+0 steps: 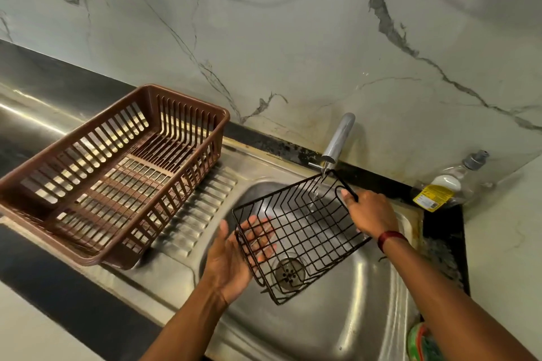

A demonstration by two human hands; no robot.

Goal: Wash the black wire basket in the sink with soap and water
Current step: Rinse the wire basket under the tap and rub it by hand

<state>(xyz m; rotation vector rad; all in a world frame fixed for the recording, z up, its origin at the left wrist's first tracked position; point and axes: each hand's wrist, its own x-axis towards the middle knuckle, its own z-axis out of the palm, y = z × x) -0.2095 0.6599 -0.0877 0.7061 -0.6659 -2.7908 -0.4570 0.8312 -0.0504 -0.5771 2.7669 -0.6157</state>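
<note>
The black wire basket (305, 231) hangs tilted over the steel sink (360, 296), above the drain (289, 271). My right hand (369, 214) grips its far right rim. My left hand (234, 255) lies flat and open against the basket's left end wall, fingers spread behind the wires. A thin stream of water runs from the chrome tap (337, 141) into the basket's far corner. A clear soap bottle (448, 184) with a yellow label lies on the counter corner to the right of the tap.
A brown plastic slatted basket (111, 173) sits tilted on the ribbed steel drainboard (205, 205) to the left of the sink. A green and orange scrubber (422, 343) lies at the sink's near right edge. A marble wall rises right behind the tap.
</note>
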